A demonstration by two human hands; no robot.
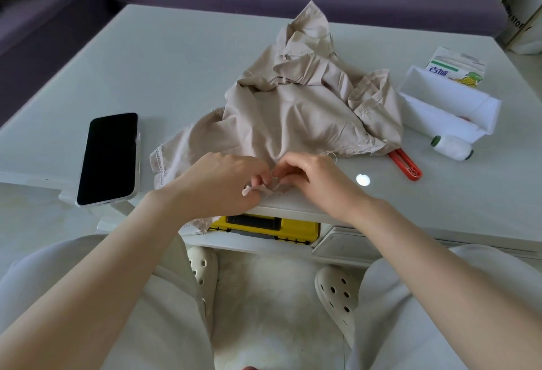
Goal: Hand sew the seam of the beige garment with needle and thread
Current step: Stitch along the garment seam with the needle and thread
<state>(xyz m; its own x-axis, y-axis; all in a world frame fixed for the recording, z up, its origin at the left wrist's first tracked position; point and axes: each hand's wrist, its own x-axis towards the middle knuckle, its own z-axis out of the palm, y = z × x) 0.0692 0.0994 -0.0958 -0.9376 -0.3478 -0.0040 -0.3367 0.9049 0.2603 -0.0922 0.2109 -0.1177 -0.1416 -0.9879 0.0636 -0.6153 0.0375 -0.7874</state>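
Left hand [223,181] and right hand [311,181] are both curled, pinching the near hem of the beige garment [293,111] at the table [205,61] edge. Needle too fine to locate. Risks: fingertip prick with fingers this close, thread [273,172] loop snagging, stitching through an extra bunched layer.

Frame centre: left hand [223,184] pinches beige garment [293,105] edge at table [176,61] front; right hand [316,181] pinches needle [274,190]. Smartphone [110,158] left, white thread spool [453,148] right, red-handled snips [406,164] beside garment.
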